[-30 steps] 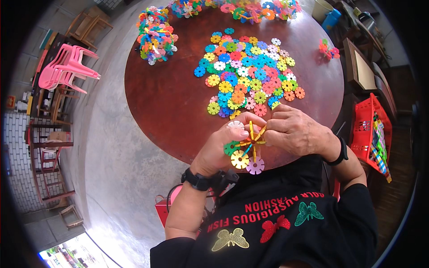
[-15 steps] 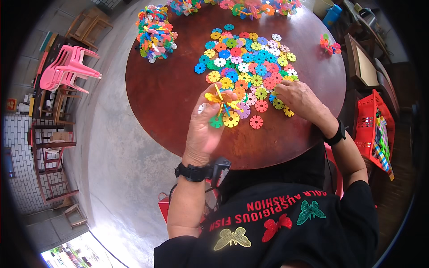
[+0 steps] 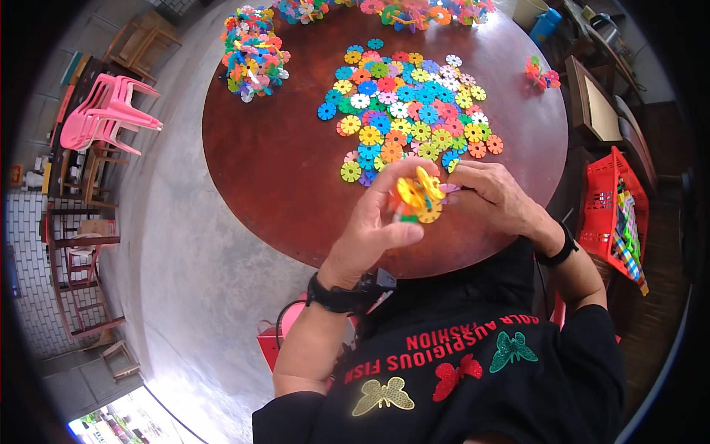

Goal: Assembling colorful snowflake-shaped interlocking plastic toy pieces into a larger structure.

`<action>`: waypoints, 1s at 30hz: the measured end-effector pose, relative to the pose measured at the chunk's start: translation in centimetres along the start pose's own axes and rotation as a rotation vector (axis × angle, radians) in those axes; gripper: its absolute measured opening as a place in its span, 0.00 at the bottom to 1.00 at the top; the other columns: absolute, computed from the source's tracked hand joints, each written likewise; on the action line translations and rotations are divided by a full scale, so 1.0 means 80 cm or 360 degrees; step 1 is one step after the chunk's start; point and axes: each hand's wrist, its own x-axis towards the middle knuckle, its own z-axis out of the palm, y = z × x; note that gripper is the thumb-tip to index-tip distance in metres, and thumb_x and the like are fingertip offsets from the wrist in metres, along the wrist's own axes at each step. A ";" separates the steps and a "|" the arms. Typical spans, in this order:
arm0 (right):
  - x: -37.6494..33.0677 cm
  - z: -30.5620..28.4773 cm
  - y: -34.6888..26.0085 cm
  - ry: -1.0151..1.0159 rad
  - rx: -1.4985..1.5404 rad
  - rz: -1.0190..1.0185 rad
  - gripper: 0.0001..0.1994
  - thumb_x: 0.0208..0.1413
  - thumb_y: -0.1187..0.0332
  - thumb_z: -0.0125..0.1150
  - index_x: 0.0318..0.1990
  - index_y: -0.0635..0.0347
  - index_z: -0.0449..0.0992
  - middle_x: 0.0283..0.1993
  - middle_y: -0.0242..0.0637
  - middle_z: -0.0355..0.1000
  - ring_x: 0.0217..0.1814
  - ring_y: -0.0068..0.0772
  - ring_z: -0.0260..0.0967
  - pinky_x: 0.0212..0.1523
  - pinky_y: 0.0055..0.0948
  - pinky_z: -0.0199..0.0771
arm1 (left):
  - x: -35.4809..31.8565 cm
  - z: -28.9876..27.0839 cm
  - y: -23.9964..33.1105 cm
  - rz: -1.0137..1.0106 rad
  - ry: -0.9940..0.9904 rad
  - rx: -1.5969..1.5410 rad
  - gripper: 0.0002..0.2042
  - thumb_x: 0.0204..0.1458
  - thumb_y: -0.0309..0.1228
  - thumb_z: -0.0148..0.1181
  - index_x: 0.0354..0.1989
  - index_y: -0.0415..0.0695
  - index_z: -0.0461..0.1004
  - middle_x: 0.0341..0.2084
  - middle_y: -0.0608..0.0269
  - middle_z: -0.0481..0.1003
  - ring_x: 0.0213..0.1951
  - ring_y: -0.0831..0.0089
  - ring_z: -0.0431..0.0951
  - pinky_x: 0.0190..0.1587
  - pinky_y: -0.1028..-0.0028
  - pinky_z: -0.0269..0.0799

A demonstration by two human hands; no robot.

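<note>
My left hand (image 3: pixel 376 229) holds a small cluster of joined snowflake-shaped plastic discs (image 3: pixel 418 197), mostly yellow and orange, above the near edge of the round brown table (image 3: pixel 281 163). My right hand (image 3: pixel 494 198) pinches a pale pink disc (image 3: pixel 448 189) against the right side of that cluster. Just beyond both hands lies a flat spread of loose coloured discs (image 3: pixel 403 103) in blue, green, yellow, orange and pink.
A built-up bundle of discs (image 3: pixel 253 50) sits at the table's far left, more built pieces (image 3: pixel 414 11) along the far edge, a small one (image 3: pixel 541 72) at far right. A red basket (image 3: pixel 617 214) stands right of the table. Stacked pink chairs (image 3: pixel 103 111) stand left.
Both hands came back from the loose pile toward the table's near edge. The left hand raised the cluster, and the right hand brought a pink disc up against it.
</note>
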 end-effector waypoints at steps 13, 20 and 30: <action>-0.016 0.033 -0.009 -0.0119 -0.0313 -0.0182 0.08 0.49 0.67 0.62 0.28 0.58 0.68 0.24 0.36 0.65 0.27 0.39 0.68 0.27 0.36 0.68 | -0.014 -0.001 -0.024 -0.0719 -0.0122 0.0913 0.19 0.45 0.33 0.63 0.45 0.38 0.72 0.29 0.54 0.77 0.33 0.69 0.78 0.40 0.72 0.72; -0.021 0.044 -0.021 -0.0302 -0.0072 -0.0217 0.06 0.49 0.68 0.60 0.28 0.60 0.70 0.24 0.38 0.67 0.27 0.42 0.69 0.27 0.37 0.68 | -0.008 0.011 -0.011 -0.0912 -0.0579 0.1207 0.11 0.46 0.27 0.58 0.37 0.36 0.74 0.27 0.55 0.77 0.33 0.70 0.78 0.39 0.71 0.71; -0.016 0.024 -0.017 -0.0504 0.0537 -0.0122 0.09 0.52 0.71 0.57 0.26 0.66 0.64 0.22 0.44 0.64 0.26 0.51 0.66 0.25 0.41 0.64 | -0.005 0.018 0.005 -0.1389 -0.0571 0.0615 0.10 0.50 0.31 0.56 0.33 0.34 0.72 0.23 0.63 0.74 0.31 0.75 0.78 0.32 0.72 0.71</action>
